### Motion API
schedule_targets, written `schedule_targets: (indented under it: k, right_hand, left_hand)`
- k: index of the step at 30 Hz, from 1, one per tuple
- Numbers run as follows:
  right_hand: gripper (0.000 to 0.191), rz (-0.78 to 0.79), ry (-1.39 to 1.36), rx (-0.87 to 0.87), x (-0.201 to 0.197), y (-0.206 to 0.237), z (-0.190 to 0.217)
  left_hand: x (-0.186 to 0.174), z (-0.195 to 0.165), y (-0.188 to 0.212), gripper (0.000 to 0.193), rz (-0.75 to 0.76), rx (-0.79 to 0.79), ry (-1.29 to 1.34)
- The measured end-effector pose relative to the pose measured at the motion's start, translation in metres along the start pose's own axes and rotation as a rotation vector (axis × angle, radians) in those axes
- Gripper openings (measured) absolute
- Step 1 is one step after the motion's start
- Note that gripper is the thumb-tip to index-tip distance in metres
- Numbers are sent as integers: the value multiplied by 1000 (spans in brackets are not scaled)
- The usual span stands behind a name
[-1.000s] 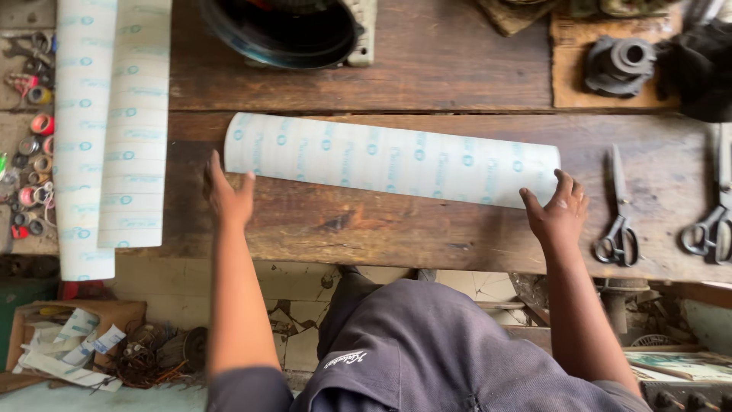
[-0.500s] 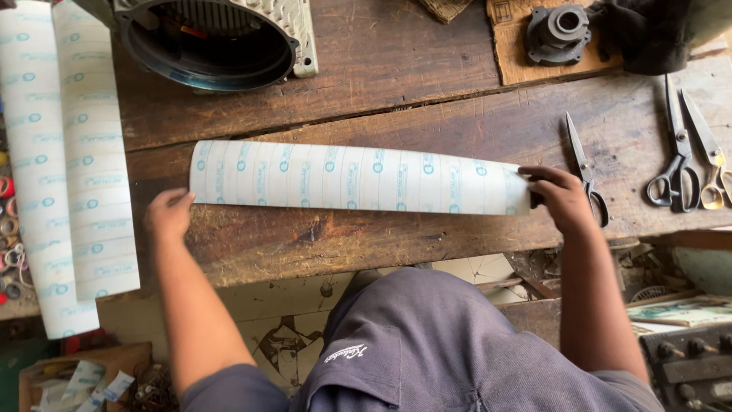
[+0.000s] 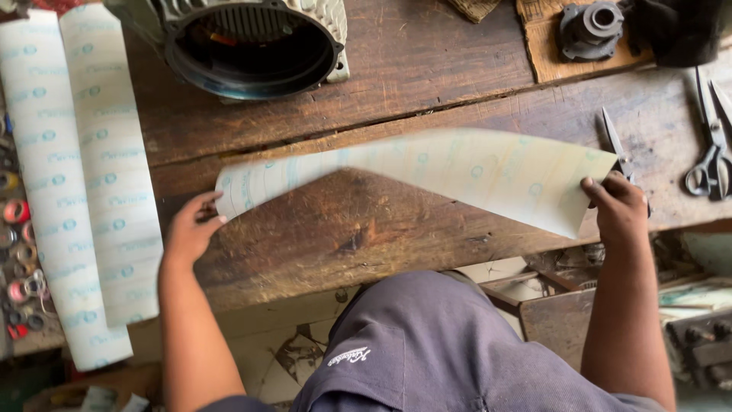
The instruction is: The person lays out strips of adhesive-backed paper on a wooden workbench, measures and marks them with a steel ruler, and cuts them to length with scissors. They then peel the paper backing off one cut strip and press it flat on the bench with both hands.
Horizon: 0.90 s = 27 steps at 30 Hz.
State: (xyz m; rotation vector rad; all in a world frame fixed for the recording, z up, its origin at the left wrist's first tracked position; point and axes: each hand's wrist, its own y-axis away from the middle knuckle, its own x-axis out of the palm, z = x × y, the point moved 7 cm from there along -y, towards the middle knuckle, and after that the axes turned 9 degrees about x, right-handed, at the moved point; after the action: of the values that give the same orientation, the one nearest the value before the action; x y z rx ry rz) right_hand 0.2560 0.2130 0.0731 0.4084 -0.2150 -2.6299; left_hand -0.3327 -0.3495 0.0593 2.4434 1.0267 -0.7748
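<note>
**A:** Your right hand [image 3: 621, 214] was pinching the right end of the insulation paper strip [image 3: 427, 172], thumb on top and fingers curled under, so that end rode up off the wooden workbench [image 3: 396, 53]. I judge you gripped it there because the long sheet is floppy and needs an anchor at one corner.

**B:** And the other end?

**A:** Your left hand [image 3: 189, 229] lay with fingers spread and only the fingertips touching the strip's left corner; nothing was clasped in it. The strip hung between your two hands, twisted and blurred along its middle, just above the bench.

**B:** What lay around the strip?

**A:** Just right of it, partly under your right hand, sat a pair of scissors [image 3: 616, 145], and further right a second pair of scissors [image 3: 711, 152]. Beyond the strip's far edge stood an open motor housing [image 3: 252, 46], round mouth facing up. Well to the left of the strip two more paper strips [image 3: 84, 175] lay flat side by side, overhanging the bench's near edge. Past the far right corner of the strip, a dark metal bearing cap [image 3: 591, 27] rested on a small board.
</note>
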Motion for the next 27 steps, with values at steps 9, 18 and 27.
schedule_targets:
  k: [9,18,27]
  right_hand:
    - [37,7,369,364,42,-33,-4]
    - [46,-139,680,192,35,-51,6]
    - [19,-166,786,-616,29,19,1]
  left_hand:
    - [-15,-98,-45,55,-334,454,12]
    - [214,-235,-17,50,74,555,-272]
    - [441,-370,36,29,337,980,-152]
